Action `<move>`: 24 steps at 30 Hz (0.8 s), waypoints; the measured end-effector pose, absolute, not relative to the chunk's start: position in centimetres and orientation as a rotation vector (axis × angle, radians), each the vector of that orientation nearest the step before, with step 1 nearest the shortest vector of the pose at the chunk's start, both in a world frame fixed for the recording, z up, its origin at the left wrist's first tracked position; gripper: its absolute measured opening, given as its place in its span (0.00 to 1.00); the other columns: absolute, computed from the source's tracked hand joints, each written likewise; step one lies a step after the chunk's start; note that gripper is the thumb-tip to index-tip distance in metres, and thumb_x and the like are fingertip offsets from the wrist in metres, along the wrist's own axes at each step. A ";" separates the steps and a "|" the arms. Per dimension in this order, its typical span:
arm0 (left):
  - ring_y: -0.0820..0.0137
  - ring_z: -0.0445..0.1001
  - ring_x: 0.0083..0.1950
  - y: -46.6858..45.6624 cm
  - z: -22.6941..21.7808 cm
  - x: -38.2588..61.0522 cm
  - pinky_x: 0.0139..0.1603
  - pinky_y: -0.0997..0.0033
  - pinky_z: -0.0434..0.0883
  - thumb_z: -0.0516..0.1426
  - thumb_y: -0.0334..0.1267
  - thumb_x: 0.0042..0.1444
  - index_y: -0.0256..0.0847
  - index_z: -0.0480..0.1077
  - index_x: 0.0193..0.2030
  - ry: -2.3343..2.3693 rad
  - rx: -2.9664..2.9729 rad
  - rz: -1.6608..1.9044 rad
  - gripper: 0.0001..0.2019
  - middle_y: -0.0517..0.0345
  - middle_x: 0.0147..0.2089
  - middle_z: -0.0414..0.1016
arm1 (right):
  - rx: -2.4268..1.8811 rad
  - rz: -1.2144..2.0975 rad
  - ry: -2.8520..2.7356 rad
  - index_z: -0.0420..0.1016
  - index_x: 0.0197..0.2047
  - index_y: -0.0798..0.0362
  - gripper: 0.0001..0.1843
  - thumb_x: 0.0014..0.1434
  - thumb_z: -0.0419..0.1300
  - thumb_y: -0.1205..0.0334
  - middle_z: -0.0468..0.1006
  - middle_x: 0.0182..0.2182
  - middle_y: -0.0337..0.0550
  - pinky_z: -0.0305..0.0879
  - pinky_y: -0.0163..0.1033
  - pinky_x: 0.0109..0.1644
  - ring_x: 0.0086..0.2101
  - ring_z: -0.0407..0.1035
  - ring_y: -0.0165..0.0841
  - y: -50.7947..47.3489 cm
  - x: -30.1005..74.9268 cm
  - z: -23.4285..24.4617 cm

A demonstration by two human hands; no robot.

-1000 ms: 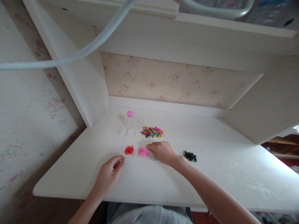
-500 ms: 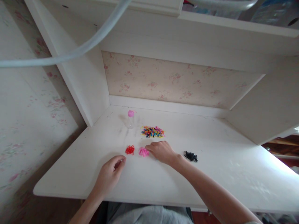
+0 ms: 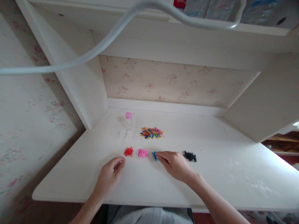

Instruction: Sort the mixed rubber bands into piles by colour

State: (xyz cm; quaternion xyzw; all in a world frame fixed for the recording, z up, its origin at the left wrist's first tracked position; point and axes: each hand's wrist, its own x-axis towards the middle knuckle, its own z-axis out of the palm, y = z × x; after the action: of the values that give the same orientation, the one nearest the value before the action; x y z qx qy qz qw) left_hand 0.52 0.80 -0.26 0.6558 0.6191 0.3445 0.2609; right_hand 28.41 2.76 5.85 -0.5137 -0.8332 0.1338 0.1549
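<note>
Fingertips of my right hand are pinched together at the right side of a small pile of blue rubber bands, partly covering it. My left hand rests on the desk, loosely curled, thumb and fingers together; whether anything is between them is hidden. Just beyond its fingertips is a pile of red rubber bands. Between the red and blue piles lie pink rubber bands. Black rubber bands form a pile to the right of my right hand. Farther back sits a larger heap of mixed-colour rubber bands.
A clear bottle with a pink top stands left of the mixed heap. The white desk has side panels and a back wall. Overhead, a pale tube crosses below a shelf that holds plastic-wrapped things.
My right hand has moved right, from the pink pile to the blue one, which now shows. My left hand stays in nearly the same place. The view has shifted slightly.
</note>
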 end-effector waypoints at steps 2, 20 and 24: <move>0.69 0.73 0.32 1.0 0.3 1.2 0.34 0.73 0.69 0.49 0.46 0.58 0.42 0.71 0.40 1.680 1.837 0.912 0.14 0.58 0.33 0.77 | -1.486 0.452 -2.270 0.76 0.44 0.45 0.18 0.65 0.45 0.55 0.80 0.34 0.40 0.62 0.32 0.38 0.33 0.73 0.31 1.2 29.5 5.0; 0.67 0.75 0.41 13.8 4.0 9.4 0.40 0.73 0.67 0.51 0.40 0.56 0.45 0.75 0.37 1.826 2.283 0.369 0.11 0.55 0.40 0.79 | -1.551 0.714 -1.728 0.78 0.40 0.51 0.18 0.62 0.49 0.51 0.80 0.34 0.43 0.65 0.31 0.36 0.32 0.73 0.32 -2.5 33.5 0.0; 0.67 0.75 0.44 15.7 3.6 9.7 0.43 0.73 0.67 0.51 0.39 0.57 0.46 0.74 0.42 1.908 2.275 0.283 0.12 0.55 0.43 0.78 | -1.522 0.728 -1.722 0.78 0.40 0.50 0.19 0.62 0.49 0.51 0.80 0.35 0.44 0.65 0.30 0.34 0.32 0.73 0.32 -2.6 33.7 0.1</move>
State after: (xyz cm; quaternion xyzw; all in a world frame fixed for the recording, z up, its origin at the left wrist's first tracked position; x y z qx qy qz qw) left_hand 9.67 15.72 3.56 0.7603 0.6377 0.0946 0.0797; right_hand 33.73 -2.62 0.11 -0.5897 -0.6670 0.2819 0.3576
